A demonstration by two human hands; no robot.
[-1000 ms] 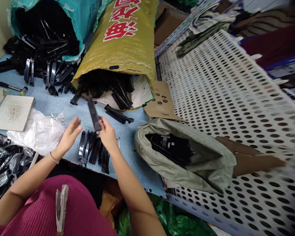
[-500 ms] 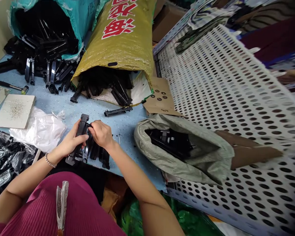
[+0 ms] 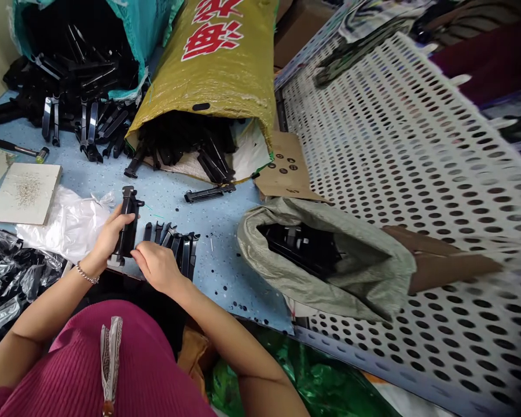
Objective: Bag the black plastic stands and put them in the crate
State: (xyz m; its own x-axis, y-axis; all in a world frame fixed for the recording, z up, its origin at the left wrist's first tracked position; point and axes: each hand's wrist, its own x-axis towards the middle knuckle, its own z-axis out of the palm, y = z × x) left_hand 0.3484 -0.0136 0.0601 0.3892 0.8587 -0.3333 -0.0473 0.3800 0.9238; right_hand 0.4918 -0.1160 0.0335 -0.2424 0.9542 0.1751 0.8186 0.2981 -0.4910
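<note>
My left hand (image 3: 109,234) is wrapped round a long black plastic part (image 3: 128,223), held upright above the front edge of the blue table (image 3: 226,272). Close to the lower right side of that part, my right hand (image 3: 157,265) has its fingers closed; what they hold, if anything, is hidden. Just beyond my right hand, several slim black pieces (image 3: 184,252) lie side by side at the table edge. One loose black part (image 3: 209,193) rests farther back.
Yellow (image 3: 217,75) and teal (image 3: 150,35) sacks spill black parts at the back. A grey-green sack (image 3: 264,231) stands right, before a white perforated panel (image 3: 373,145). White plastic bag (image 3: 78,226), tile (image 3: 26,194) and hammer (image 3: 15,149) lie left.
The black part has moved left and turned more upright in my left hand. My right hand has come down and left, from its upper end to its lower end, uncovering the row of slim pieces.
</note>
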